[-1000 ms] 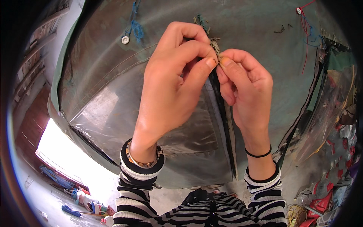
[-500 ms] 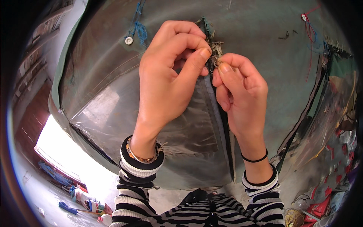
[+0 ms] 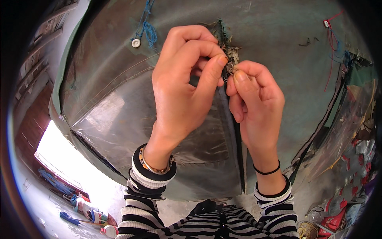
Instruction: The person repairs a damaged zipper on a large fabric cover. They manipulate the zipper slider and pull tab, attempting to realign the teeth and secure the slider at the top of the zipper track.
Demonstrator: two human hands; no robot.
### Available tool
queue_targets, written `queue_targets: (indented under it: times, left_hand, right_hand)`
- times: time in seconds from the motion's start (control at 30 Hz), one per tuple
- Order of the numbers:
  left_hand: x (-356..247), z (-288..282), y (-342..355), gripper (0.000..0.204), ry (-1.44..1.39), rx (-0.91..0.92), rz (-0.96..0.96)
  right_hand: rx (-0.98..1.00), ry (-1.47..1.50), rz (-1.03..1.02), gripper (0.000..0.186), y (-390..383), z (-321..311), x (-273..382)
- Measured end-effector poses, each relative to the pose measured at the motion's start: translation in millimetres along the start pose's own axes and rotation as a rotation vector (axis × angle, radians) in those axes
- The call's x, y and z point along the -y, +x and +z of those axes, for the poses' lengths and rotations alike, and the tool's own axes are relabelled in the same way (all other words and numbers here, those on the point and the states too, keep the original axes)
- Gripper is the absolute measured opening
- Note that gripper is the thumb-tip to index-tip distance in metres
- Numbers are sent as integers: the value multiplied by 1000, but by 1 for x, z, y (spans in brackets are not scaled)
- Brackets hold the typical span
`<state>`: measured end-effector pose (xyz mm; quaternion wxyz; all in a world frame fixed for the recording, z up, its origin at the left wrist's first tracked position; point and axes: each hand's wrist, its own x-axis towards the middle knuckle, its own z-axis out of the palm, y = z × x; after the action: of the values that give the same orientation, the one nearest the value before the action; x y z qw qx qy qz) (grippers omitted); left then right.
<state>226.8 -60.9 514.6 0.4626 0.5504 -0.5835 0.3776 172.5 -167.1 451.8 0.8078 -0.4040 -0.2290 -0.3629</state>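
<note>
Here's a big sheet of dull green cover filling the middle, with a see-through panel stitched into its left side. Up top on the left dangles a blue cord beside a white button; over on the far right, a red thread hangs by another pale disc. Clear bottles with red labels crowd the lower right, and a blue brush head lies on the floor at lower left. What gets in the way is the left hand itself, covering part of the work!

And there's the action: the frayed end sits at the top of a dark seam, right between the two hands, its loose strands poking up just above the fingertips. The right hand has thumb and forefinger pinched on a small piece there, thread or metal, too small to call. The left grip is at the seam's edge, thumb and forefinger drawn close together; can't tell whether it grasps anything.

Both forearms reach up from below in striped sleeves, left knuckles arched high, right fingers curled under, wrists well apart.
</note>
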Motion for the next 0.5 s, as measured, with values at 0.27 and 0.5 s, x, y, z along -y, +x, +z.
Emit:
queue_targets:
  times: [0.27, 0.5]
  left_hand:
    - [14, 7, -9, 4, 11, -104, 45]
    - [13, 9, -9, 5, -37, -145, 56]
  right_hand:
    - [-3, 11, 3, 15, 1, 3, -3]
    - [8, 12, 5, 14, 1, 1, -5]
